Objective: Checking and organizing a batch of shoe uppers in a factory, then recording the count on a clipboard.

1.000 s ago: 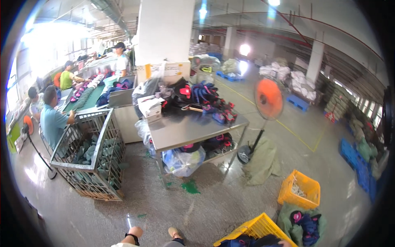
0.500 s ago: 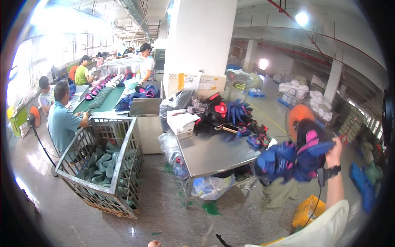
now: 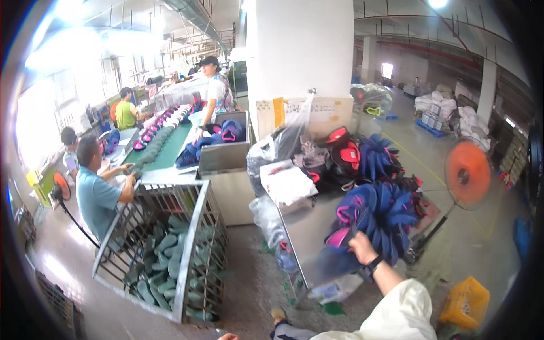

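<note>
My right hand (image 3: 362,249) is closed at the near edge of a large bunch of navy-blue shoe uppers with pink linings (image 3: 377,212). The bunch fans out like petals over the right part of a metal table (image 3: 306,241), its near pieces blurred. Behind it on the table lie another fan of blue uppers (image 3: 378,156) and black-and-red shoe uppers (image 3: 347,154). Of my left hand (image 3: 228,336), only a sliver shows at the lower edge, with its fingers hidden.
Left of the table stands a metal cage (image 3: 192,255) full of green shoe lasts. Co-workers sit and stand along a green conveyor (image 3: 170,144) carrying shoes. An orange fan (image 3: 467,173) and a yellow crate (image 3: 464,303) are on the right. White papers (image 3: 286,184) lie on the table's left.
My right hand has brought the bunch of uppers leftward from beside the table to over its top. My view has turned right, so the table and cage appear nearer.
</note>
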### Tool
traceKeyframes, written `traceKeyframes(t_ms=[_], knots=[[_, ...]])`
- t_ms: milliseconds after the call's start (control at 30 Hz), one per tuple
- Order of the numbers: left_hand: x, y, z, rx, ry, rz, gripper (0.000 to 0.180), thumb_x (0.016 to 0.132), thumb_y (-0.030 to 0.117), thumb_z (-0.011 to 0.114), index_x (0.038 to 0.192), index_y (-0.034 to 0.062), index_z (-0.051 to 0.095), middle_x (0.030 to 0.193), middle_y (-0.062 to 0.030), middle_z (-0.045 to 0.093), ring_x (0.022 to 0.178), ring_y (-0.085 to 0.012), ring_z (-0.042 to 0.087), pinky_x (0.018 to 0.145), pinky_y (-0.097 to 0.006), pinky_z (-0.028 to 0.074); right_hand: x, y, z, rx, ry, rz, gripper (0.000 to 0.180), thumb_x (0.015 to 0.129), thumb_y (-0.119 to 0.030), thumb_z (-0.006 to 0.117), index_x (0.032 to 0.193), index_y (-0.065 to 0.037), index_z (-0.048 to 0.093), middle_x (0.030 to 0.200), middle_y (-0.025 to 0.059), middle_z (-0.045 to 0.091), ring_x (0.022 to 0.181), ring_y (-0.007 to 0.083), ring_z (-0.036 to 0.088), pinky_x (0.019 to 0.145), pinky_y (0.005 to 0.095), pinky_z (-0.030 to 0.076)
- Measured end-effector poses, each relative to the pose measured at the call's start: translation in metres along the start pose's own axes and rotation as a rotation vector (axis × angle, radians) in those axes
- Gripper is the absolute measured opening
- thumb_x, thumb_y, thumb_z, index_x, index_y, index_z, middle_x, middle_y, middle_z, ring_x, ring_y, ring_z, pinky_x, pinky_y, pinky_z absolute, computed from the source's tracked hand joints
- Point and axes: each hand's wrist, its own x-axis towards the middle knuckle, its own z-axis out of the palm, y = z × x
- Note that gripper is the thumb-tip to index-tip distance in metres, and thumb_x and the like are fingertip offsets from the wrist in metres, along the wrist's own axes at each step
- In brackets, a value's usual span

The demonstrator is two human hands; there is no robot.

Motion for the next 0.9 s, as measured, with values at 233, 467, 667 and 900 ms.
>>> traceKeyframes(t_ms=[233, 467, 667, 900], knots=[[0.151, 0.132, -0.073, -0.055, -0.114, -0.034, 0.014, 0.087, 0.014, 0.057, 0.091, 0.0006, 0.061, 0.076, -0.0091, 0.064, 0.068, -0.0167, 0.06, 0.064, -0.029, 0.048, 0.122, 0.054, 0.049, 0.284, -0.034, 0.043, 0.039, 0.084, -0.005, 0.042, 0.123, -0.003, 0.044, 0.11, 0.0058, 0.055, 0.095, 0.014, 0.055, 0.078, 0.0291, 0.05], [0.278, 0.18, -0.093, -0.249, -0.302, 0.127, 0.016, 0.089, 0.013, 0.053, 0.093, -0.0002, 0.062, 0.084, -0.0105, 0.064, 0.08, -0.0187, 0.06, 0.072, -0.03, 0.047, 0.183, 0.066, 0.077, 0.056, -0.014, 0.157, 0.034, 0.094, -0.032, 0.046, 0.109, -0.002, 0.047, 0.103, 0.0086, 0.054, 0.081, 0.014, 0.058, 0.067, 0.0291, 0.05], [0.402, 0.186, -0.112, 0.063, -0.517, 0.39, 0.021, 0.086, 0.025, 0.054, 0.093, 0.0081, 0.065, 0.103, -0.014, 0.062, 0.1, -0.0315, 0.057, 0.086, -0.039, 0.045, 0.214, 0.002, 0.076, -0.374, -0.599, 0.544, 0.035, 0.093, -0.033, 0.048, 0.102, -0.001, 0.059, 0.093, 0.0076, 0.064, 0.082, 0.0152, 0.063, 0.07, 0.0264, 0.05], [0.533, 0.212, -0.085, 0.236, -0.454, 0.789, 0.035, 0.08, 0.03, 0.064, 0.109, 0.0099, 0.059, 0.126, -0.0144, 0.046, 0.122, -0.0349, 0.036, 0.099, -0.045, 0.033, 0.341, -0.052, 0.09, -0.673, -0.319, 0.173, 0.025, 0.088, -0.023, 0.055, 0.095, 0.0, 0.06, 0.073, 0.0075, 0.063, 0.066, 0.0153, 0.061, 0.064, 0.0305, 0.049]])
